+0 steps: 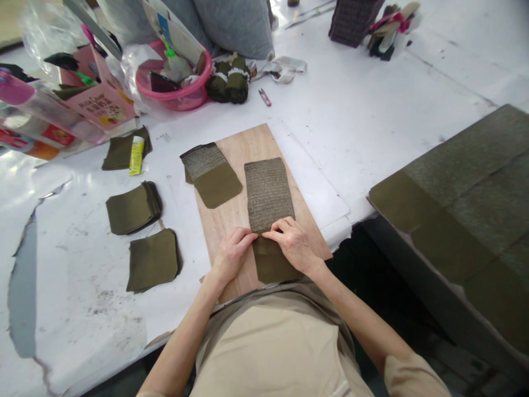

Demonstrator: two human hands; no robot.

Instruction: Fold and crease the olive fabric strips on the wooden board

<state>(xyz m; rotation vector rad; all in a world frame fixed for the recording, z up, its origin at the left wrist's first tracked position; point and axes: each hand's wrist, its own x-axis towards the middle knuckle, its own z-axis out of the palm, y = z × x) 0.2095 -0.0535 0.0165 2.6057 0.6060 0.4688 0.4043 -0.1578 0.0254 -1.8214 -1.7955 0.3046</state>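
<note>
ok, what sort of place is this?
Probably a sewing or garment workshop: stacks of cut olive pieces that look like fabric, small pink thread snips, and a part-ribbed olive panel being handled on a wooden board.

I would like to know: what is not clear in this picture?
Head view: cloth under the left hand and right hand, hidden by them.
Head view: print on tube, too small.
Head view: bottom of basket, hidden by its wall.
Head view: right end of sheet, cut off by edge.
</note>
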